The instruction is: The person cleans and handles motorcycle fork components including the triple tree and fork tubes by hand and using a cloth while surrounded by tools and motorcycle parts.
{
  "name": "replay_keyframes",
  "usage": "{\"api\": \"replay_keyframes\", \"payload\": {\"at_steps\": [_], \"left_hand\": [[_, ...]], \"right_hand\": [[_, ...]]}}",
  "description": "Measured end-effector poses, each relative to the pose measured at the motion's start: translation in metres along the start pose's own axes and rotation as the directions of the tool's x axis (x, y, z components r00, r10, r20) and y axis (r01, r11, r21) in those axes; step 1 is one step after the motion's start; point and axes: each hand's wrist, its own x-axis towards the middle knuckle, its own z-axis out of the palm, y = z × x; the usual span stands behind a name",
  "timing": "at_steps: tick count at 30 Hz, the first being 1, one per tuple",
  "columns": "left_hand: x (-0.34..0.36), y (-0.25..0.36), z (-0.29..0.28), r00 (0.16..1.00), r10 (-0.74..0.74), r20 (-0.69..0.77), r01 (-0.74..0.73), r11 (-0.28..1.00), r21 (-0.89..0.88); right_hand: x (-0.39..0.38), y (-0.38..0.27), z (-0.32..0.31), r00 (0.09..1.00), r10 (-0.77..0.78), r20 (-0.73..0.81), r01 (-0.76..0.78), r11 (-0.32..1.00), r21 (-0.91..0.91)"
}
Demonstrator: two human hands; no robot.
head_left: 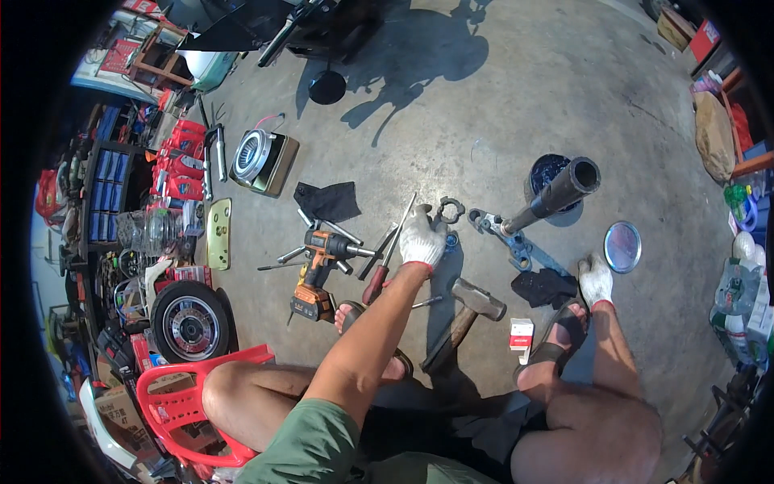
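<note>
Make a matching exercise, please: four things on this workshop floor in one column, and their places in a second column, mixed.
Things:
1. hammer
2. drill
3. round lid
4. wheel

Places:
A. beside the red chair
B. right of the right hand
C. left of the left hand
D. between the two feet

Pairs: 1-D, 2-C, 3-B, 4-A

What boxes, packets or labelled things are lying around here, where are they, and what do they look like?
Small carton: on the floor between the sandalled feet, upright, white with red.
Red packets: stacked at the left by the shelves, flat, red with white.
Cardboard box: lower left behind the red plastic chair, brown, dark print.
</note>
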Motion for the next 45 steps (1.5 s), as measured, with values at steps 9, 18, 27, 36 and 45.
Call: {"api": "replay_keyframes", "payload": {"at_steps": [9,18,27,36,45], "left_hand": [[0.029,0.032,0.022,0.97,-0.154,0.186,0.095,0.952,0.292],[0.027,0.02,0.022,0.989,-0.101,0.108,0.07,0.964,0.256],[-0.023,0.019,-0.01,0.986,0.131,-0.098,-0.155,0.944,-0.29],[-0.082,0.037,-0.029,0.995,0.1,-0.002,-0.091,0.897,-0.433],[-0.121,0.041,-0.029,0.631,0.275,0.725,0.775,-0.199,-0.599]], "right_hand": [[0.0,0.002,-0.004,0.998,0.05,0.047,-0.049,0.998,-0.037],[-0.005,-0.011,-0.008,1.0,0.013,0.022,-0.012,0.999,-0.047],[-0.004,-0.005,-0.003,0.999,-0.039,-0.019,0.039,0.999,-0.008],[-0.002,0.0,-0.005,0.999,-0.045,-0.018,0.044,0.999,-0.031],[-0.002,0.005,-0.001,0.997,-0.06,-0.04,0.059,0.998,-0.036]]}}
